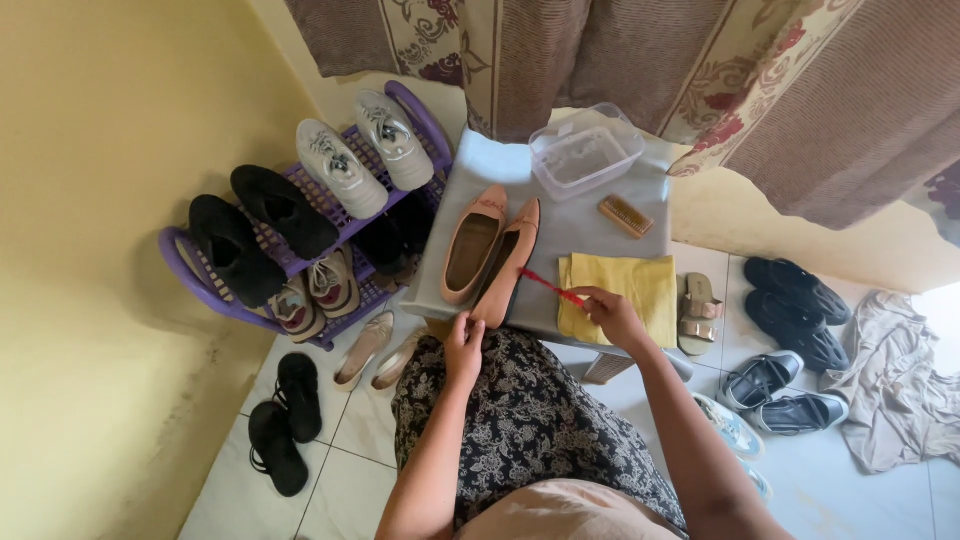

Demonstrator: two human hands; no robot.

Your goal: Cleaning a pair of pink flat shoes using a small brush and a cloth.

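The peach-pink flat slip-on shoe is lying tilted on its side on the small grey desk, leaning against its upright twin, the second peach-pink flat shoe, with its heel end reaching the near desk edge. The left hand is pinching that heel end, fingers closed lightly on it, while the right hand is gripping a thin red stick-like tool, fingers curled shut around its handle, the tip pointing at the shoe's side. Because the shoe is balancing on its edge so near the rim, a firm push from the tool could be sliding it off onto the tiled floor or the person's patterned skirt. The slim tool could also be scratching the soft upper if pressed hard. The folded yellow cloth is sitting just under the right wrist, so a sweep of the arm could be dragging it off. The clear plastic box and the small wooden brush are resting well back, out of harm.
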